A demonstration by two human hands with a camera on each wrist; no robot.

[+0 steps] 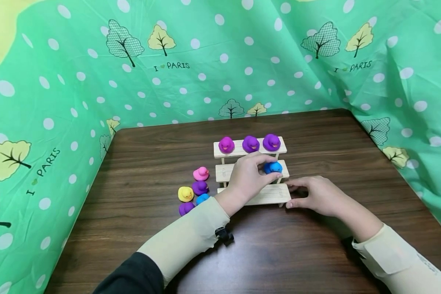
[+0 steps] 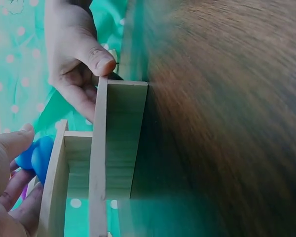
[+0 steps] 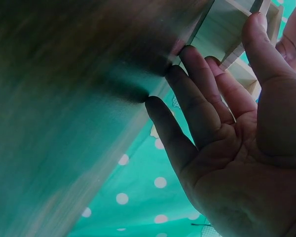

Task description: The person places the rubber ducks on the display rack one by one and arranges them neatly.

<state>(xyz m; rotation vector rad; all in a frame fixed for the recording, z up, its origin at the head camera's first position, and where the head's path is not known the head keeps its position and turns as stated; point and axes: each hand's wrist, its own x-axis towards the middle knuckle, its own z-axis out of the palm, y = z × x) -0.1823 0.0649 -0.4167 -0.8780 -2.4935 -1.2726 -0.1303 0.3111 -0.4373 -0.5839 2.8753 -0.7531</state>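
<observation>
A three-step wooden stand stands on the table. My left hand reaches over it and pinches a blue rubber duck at the right end of the middle step. In the left wrist view, that blue duck touches the step between thumb and fingers. My right hand holds the right end of the lowest step, thumb at the front edge and fingers behind; the right wrist view shows its other fingers reaching down to the tabletop. On the top step sit a magenta duck and two purple ducks.
Left of the stand, several loose ducks lie grouped on the dark wooden table: a pink duck, a yellow duck, purple ones and a blue duck partly behind my left forearm. A green dotted cloth hangs around the table.
</observation>
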